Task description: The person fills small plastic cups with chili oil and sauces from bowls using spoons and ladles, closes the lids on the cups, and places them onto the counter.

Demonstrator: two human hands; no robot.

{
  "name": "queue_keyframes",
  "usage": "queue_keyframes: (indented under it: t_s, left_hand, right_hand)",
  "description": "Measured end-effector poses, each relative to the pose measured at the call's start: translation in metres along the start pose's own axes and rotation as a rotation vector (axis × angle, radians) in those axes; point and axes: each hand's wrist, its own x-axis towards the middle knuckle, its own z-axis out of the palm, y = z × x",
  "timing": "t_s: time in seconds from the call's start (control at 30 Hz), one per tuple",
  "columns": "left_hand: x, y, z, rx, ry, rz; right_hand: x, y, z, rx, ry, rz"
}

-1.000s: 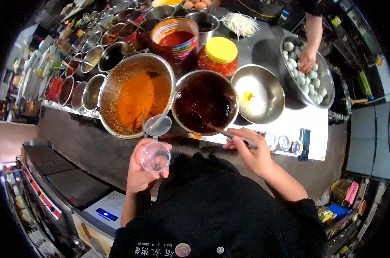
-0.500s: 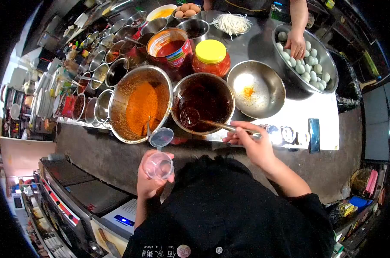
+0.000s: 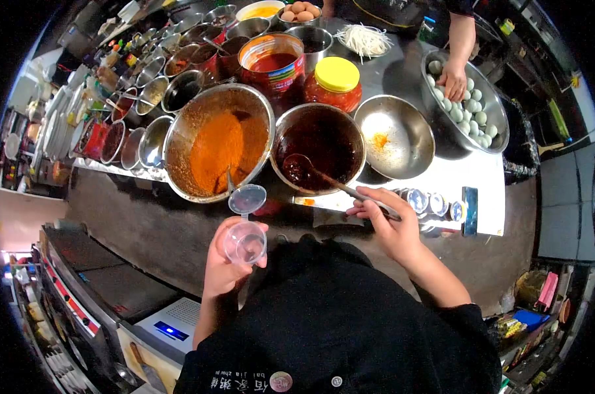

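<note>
My left hand (image 3: 224,262) holds a small clear plastic cup (image 3: 245,243) with its hinged lid (image 3: 247,199) flipped open; the cup looks empty. In my right hand (image 3: 393,226) is the handle of a ladle (image 3: 340,186), whose bowl rests in dark red sauce in a steel bowl (image 3: 362,148). Left of that, a larger steel bowl (image 3: 264,108) contains orange-red powder with a utensil leaning in it. On the other side stands a steel bowl (image 3: 412,148) with a small orange residue.
Behind the bowls are a yellow-lidded jar (image 3: 337,74) and a large open tin (image 3: 271,64). Another person's hand (image 3: 452,80) reaches into a basin of pale eggs (image 3: 501,125). Several small pots line the left; a phone (image 3: 469,210) lies at the table's right edge.
The view has shifted slightly. The ladle's bowl has moved a little within the dark sauce. Both of my hands keep their holds, and the other person's hand stays at the eggs.
</note>
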Motion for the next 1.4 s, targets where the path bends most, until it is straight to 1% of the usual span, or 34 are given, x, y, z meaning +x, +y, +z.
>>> queue_keyframes:
  t_s: [0.03,0.07,0.17,0.2,0.27,0.33,0.4,0.47,0.53,0.6,0.67,0.73,0.77,0.8,0.87,0.9,0.93,1.0,1.07,1.13,1.27,1.33,1.4]
  left_hand:
    - [-0.001,0.001,-0.002,-0.008,0.002,0.003]
    - [-0.001,0.002,-0.003,-0.014,0.0,-0.015]
    - [-0.002,0.006,-0.004,0.013,0.006,-0.041]
    - [-0.002,0.008,-0.004,0.054,0.014,-0.05]
    - [-0.002,0.01,-0.009,0.067,0.003,-0.073]
    - [-0.001,0.01,-0.012,0.082,-0.009,-0.096]
    - [0.0,0.007,-0.013,0.133,-0.019,-0.022]
    - [0.0,0.008,-0.013,0.164,-0.021,-0.011]
    - [0.0,0.008,-0.013,0.195,-0.023,-0.002]
    - [0.001,0.008,-0.013,0.375,-0.013,0.035]
    - [0.003,0.012,-0.007,0.404,-0.012,0.037]
    - [0.006,0.013,-0.001,0.432,-0.007,0.04]
    - [0.008,0.011,0.003,0.466,0.03,0.082]
    - [0.011,0.009,0.006,0.501,0.068,0.124]
    - [0.018,0.003,0.011,0.501,0.098,0.127]
    - [0.022,0.0,0.013,0.504,0.123,0.126]
    - [0.027,-0.003,0.016,0.5,0.127,0.135]
    - [0.039,-0.008,0.022,0.492,0.136,0.071]
    - [0.054,-0.017,0.025,0.503,0.146,0.096]
    - [0.068,-0.025,0.03,0.552,0.203,0.153]
    - [0.089,-0.031,0.037,0.626,0.264,0.146]
    - [0.092,-0.036,0.038,0.573,0.27,0.159]
    - [0.094,-0.034,0.043,0.527,0.27,0.168]
  right_hand:
    - [-0.001,-0.001,0.0,0.064,0.006,0.049]
    - [-0.001,-0.001,0.001,0.057,0.003,0.049]
    - [0.0,-0.002,0.001,0.219,0.099,0.212]
    - [0.001,-0.002,0.001,0.215,0.098,0.212]
    - [0.001,-0.004,0.0,0.239,0.089,0.292]
    - [0.003,-0.005,0.0,0.23,0.093,0.284]
    - [0.007,-0.003,-0.002,0.261,0.102,0.252]
    - [0.009,-0.007,0.0,0.255,0.095,0.234]
    - [0.013,-0.011,0.0,0.287,0.113,0.292]
    - [0.015,-0.011,-0.001,0.271,0.097,0.283]
    - [0.018,-0.012,-0.003,0.256,0.08,0.276]
    - [0.022,-0.021,-0.007,0.253,0.105,0.329]
    - [0.024,-0.026,-0.009,0.211,0.095,0.257]
    - [0.026,-0.032,-0.013,0.207,0.089,0.255]
    - [0.03,-0.045,-0.022,0.202,0.099,0.231]
    - [0.031,-0.057,-0.024,0.192,0.096,0.165]
    - [0.033,-0.063,-0.028,0.167,0.104,0.155]
    - [0.033,-0.086,-0.033,0.156,0.127,0.125]
    - [0.032,-0.102,-0.037,0.098,0.151,0.084]
    - [0.029,-0.116,-0.041,0.06,0.117,0.027]
    - [0.013,-0.132,-0.039,-0.064,0.069,-0.038]
    - [0.003,-0.135,-0.037,-0.101,0.018,-0.076]
    - [-0.002,-0.132,-0.039,-0.22,-0.063,-0.205]
